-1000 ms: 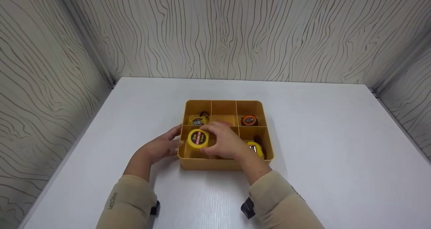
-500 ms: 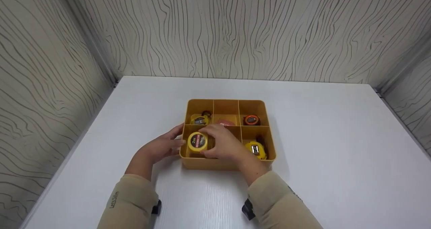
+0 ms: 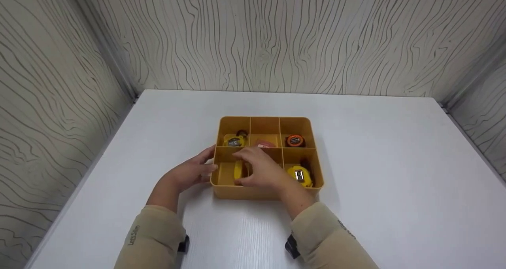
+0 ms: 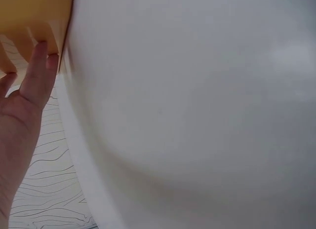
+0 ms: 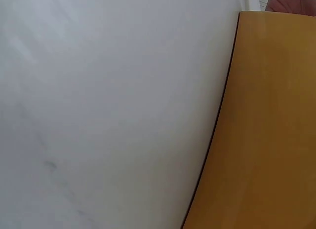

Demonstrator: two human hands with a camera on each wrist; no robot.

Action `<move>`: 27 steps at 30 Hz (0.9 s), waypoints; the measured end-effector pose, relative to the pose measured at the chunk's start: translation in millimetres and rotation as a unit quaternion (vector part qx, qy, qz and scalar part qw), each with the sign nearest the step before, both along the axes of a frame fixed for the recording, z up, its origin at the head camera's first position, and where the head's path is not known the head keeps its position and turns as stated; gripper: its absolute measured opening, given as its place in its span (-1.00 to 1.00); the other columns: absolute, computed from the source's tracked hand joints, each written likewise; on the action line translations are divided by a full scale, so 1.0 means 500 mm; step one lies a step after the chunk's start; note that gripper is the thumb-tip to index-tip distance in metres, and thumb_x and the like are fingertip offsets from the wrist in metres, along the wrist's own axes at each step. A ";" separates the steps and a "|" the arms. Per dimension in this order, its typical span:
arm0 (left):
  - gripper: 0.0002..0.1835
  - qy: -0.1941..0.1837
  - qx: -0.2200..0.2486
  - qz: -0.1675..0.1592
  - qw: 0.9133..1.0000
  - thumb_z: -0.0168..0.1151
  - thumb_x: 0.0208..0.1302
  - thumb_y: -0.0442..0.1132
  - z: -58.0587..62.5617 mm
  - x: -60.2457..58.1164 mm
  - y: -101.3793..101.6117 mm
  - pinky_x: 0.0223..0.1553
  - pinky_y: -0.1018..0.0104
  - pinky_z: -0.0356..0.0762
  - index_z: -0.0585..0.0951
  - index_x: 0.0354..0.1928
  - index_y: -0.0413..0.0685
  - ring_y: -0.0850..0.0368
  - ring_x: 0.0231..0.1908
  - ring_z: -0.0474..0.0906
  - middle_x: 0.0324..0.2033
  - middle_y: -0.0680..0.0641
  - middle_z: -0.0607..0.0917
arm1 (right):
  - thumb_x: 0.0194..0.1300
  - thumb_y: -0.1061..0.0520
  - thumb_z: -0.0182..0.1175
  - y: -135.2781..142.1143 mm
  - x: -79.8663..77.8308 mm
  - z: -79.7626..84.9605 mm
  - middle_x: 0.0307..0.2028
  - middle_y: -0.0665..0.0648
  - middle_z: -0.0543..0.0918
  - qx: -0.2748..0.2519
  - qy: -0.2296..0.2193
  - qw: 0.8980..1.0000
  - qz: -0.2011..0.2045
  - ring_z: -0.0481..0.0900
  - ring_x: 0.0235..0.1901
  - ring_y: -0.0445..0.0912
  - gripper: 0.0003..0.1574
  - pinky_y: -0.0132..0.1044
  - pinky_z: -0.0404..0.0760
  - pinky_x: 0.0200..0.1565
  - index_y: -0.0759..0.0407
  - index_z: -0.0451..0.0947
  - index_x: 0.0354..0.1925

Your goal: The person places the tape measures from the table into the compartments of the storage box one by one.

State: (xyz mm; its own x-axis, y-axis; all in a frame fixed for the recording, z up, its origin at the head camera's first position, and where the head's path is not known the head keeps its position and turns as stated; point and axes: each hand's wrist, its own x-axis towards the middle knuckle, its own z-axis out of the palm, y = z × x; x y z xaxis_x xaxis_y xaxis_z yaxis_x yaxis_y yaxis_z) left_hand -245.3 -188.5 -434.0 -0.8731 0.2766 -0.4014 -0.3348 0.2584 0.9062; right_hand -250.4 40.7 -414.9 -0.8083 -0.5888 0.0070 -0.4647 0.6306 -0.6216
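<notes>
A tan six-compartment box (image 3: 253, 192) sits on the white table. My left hand (image 3: 189, 174) rests against its left outer side; in the left wrist view its fingers (image 4: 37, 76) are fairly straight on the wall. Over the front left compartment my right hand (image 3: 263, 172) is spread, thumb and fingers apart. A yellow tape measure (image 3: 238, 172) stands edge-on beside the thumb, low in that compartment. A slight gap shows between it and the upper fingertips; contact with the thumb is unclear. In the right wrist view the box's wall hides most of the hand's work.
Other compartments hold a yellow tape measure (image 3: 234, 141) at back left, a pinkish item (image 3: 265, 144) at back middle, an orange and black tape measure (image 3: 295, 141) at back right and a larger yellow tape measure (image 3: 299, 176) at front right. Wood-patterned panels surround the table.
The yellow tape measure has gone down into the front left compartment and turned from face-up to edge-on. My right hand has loosened from it. My left hand stays at the box's side.
</notes>
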 end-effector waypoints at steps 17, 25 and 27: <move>-0.27 -0.007 0.029 -0.012 0.999 0.15 0.23 -0.18 -0.002 -0.007 -0.002 0.19 0.04 0.28 0.08 0.37 0.43 0.06 0.28 0.17 0.37 0.16 0.05 | -0.02 -0.10 0.38 0.010 0.000 0.007 0.27 -0.07 0.26 -0.025 -0.042 0.999 -0.020 0.13 0.30 -0.07 -0.15 -0.05 0.13 0.29 -0.16 0.30 0.24; -0.27 -0.002 0.024 -0.008 1.000 0.15 0.23 -0.17 -0.004 -0.003 -0.005 0.20 0.02 0.26 0.08 0.37 0.43 0.06 0.30 0.13 0.36 0.15 0.07 | -0.05 -0.12 0.39 0.021 0.002 0.021 0.25 -0.16 0.24 -0.048 -0.069 0.996 -0.025 0.13 0.29 -0.11 -0.14 -0.01 0.16 0.27 -0.31 0.28 0.23; -0.27 -0.003 0.025 -0.005 1.000 0.15 0.23 -0.18 -0.003 -0.002 -0.005 0.20 0.03 0.26 0.09 0.37 0.43 0.06 0.30 0.12 0.36 0.15 0.08 | -0.06 -0.13 0.39 0.028 0.001 0.028 0.24 -0.16 0.25 -0.054 -0.061 0.997 -0.019 0.14 0.28 -0.11 -0.14 -0.01 0.17 0.27 -0.32 0.28 0.22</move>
State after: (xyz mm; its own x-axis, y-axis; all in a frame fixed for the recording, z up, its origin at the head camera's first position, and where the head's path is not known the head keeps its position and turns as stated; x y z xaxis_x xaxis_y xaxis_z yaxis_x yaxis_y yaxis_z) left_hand -246.4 -191.3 -435.6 -0.8675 0.3053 -0.3928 -0.3385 0.2163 0.9158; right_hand -250.0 54.6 -400.9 -0.8290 -0.5584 -0.0320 -0.3580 0.5736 -0.7367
